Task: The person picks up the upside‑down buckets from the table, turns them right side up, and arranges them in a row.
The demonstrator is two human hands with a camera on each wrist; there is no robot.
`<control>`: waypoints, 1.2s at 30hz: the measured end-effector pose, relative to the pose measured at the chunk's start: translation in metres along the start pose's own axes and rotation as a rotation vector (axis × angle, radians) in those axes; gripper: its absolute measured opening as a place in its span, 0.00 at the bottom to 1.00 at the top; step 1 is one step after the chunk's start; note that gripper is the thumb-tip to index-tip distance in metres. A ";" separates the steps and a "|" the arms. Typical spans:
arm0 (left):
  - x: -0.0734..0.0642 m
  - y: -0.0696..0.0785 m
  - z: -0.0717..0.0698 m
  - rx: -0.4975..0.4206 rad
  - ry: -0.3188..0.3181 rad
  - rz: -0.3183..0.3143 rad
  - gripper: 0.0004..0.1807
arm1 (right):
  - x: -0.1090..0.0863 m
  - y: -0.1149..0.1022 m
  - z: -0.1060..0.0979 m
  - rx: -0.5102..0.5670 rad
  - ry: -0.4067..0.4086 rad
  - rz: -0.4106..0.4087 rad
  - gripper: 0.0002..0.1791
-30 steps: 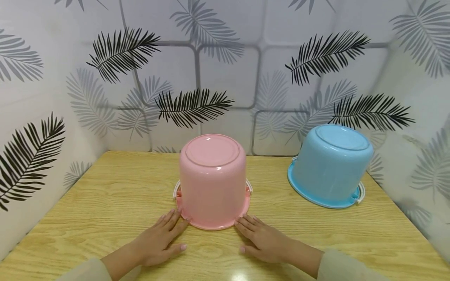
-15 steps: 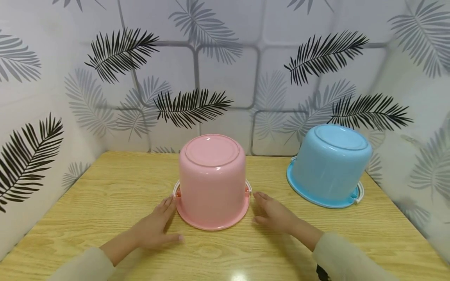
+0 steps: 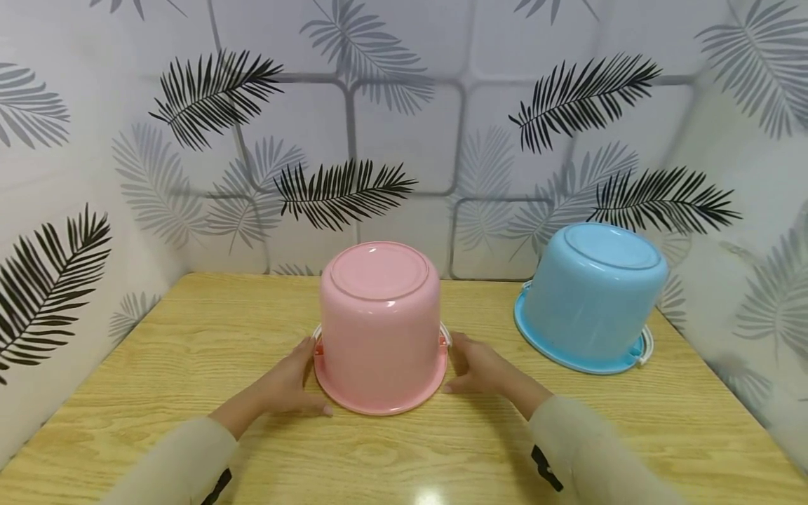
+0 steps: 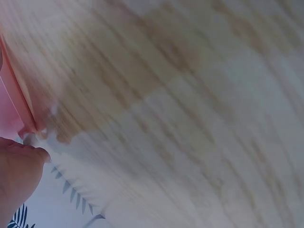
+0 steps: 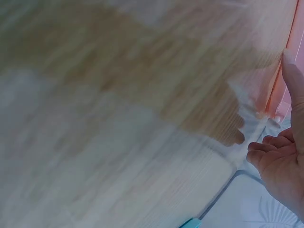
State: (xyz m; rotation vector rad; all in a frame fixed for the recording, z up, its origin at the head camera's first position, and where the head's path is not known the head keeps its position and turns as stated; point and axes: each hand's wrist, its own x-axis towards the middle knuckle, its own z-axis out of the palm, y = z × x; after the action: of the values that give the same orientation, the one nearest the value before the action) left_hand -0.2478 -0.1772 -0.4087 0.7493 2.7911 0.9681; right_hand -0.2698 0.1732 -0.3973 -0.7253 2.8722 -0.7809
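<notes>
A pink plastic bucket [image 3: 380, 330] stands upside down on the wooden table, base up, its wide rim on the tabletop. White handle ends show at both sides of it. My left hand [image 3: 287, 382] lies along its left side, fingertips right at the rim by the handle joint, thumb stretched toward the front. On the other side my right hand [image 3: 482, 366] mirrors this, fingers loosely bent beside the handle joint. In the right wrist view the right thumb [image 5: 293, 78] is up against the pink rim [image 5: 281, 78]. The left fingertips partly hide the handle joint.
A light blue bucket [image 3: 596, 301], also upside down and with a white handle, stands at the table's back right. Behind the wooden table [image 3: 189, 379] rises a wall [image 3: 410, 126] with a leaf pattern, and patterned walls flank both sides.
Both hands have slid from the front of the pink bucket's rim back along its sides to the handle joints. Both buckets stand where they were.
</notes>
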 end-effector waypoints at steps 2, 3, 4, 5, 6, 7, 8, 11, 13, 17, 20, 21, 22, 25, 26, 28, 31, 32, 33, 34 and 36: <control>0.002 -0.001 0.001 -0.018 0.010 0.017 0.69 | 0.002 0.000 0.001 0.019 -0.001 0.001 0.55; 0.002 -0.001 0.001 -0.024 0.017 0.025 0.69 | 0.002 0.000 0.001 0.008 0.001 -0.013 0.56; 0.003 -0.001 0.001 -0.036 0.023 0.032 0.69 | 0.002 0.000 0.001 0.013 -0.001 -0.013 0.57; 0.003 -0.001 0.001 -0.020 0.033 0.047 0.68 | 0.003 -0.001 0.001 0.016 -0.006 -0.011 0.58; 0.004 0.000 0.001 -0.024 0.038 0.050 0.67 | 0.003 -0.001 0.002 0.018 -0.010 -0.009 0.60; 0.004 0.000 0.001 -0.027 0.043 0.047 0.68 | 0.004 -0.001 0.002 0.022 -0.018 0.001 0.60; 0.005 0.000 0.001 -0.023 0.048 0.049 0.68 | 0.005 -0.002 0.002 0.022 -0.026 0.008 0.61; 0.007 -0.001 0.001 -0.023 0.047 0.024 0.69 | 0.008 -0.001 0.004 0.034 -0.047 0.048 0.63; 0.009 -0.002 0.001 -0.030 0.042 0.003 0.69 | 0.009 -0.001 0.004 0.018 -0.059 0.062 0.63; 0.012 -0.003 0.001 -0.006 0.044 -0.005 0.68 | 0.010 -0.003 0.005 0.012 -0.077 0.075 0.64; 0.013 -0.002 0.001 0.005 0.045 -0.010 0.67 | 0.010 -0.004 0.005 0.027 -0.073 0.060 0.64; 0.013 -0.002 0.000 0.011 0.043 -0.017 0.66 | 0.010 -0.004 0.006 0.027 -0.068 0.051 0.64; 0.014 -0.001 0.000 0.017 0.039 -0.023 0.66 | 0.011 -0.005 0.006 0.021 -0.062 0.043 0.64; 0.014 0.001 -0.002 0.024 0.028 -0.041 0.65 | 0.011 -0.006 0.006 0.004 -0.049 0.032 0.64; 0.014 0.001 -0.002 0.028 0.024 -0.047 0.65 | 0.011 -0.006 0.006 -0.004 -0.046 0.029 0.64; 0.014 0.002 -0.003 0.030 0.020 -0.069 0.66 | 0.011 -0.007 0.006 -0.017 -0.044 0.043 0.64; 0.013 0.003 -0.003 0.043 0.018 -0.087 0.67 | 0.009 -0.007 0.007 -0.019 -0.040 0.052 0.63; 0.012 0.003 -0.002 0.046 0.019 -0.087 0.68 | 0.008 -0.007 0.008 -0.016 -0.036 0.052 0.63; 0.011 0.003 -0.003 0.044 0.018 -0.087 0.68 | 0.008 -0.008 0.008 -0.011 -0.033 0.055 0.63; 0.011 0.002 -0.003 0.045 0.018 -0.082 0.68 | 0.007 -0.008 0.008 -0.004 -0.033 0.058 0.63; 0.009 0.002 -0.003 0.043 0.019 -0.069 0.67 | 0.005 -0.008 0.008 0.006 -0.030 0.063 0.63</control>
State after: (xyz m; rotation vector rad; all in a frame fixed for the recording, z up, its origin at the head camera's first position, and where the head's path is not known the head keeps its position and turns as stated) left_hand -0.2560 -0.1732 -0.4040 0.6480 2.8423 0.9111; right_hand -0.2695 0.1605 -0.4001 -0.6366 2.8495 -0.7645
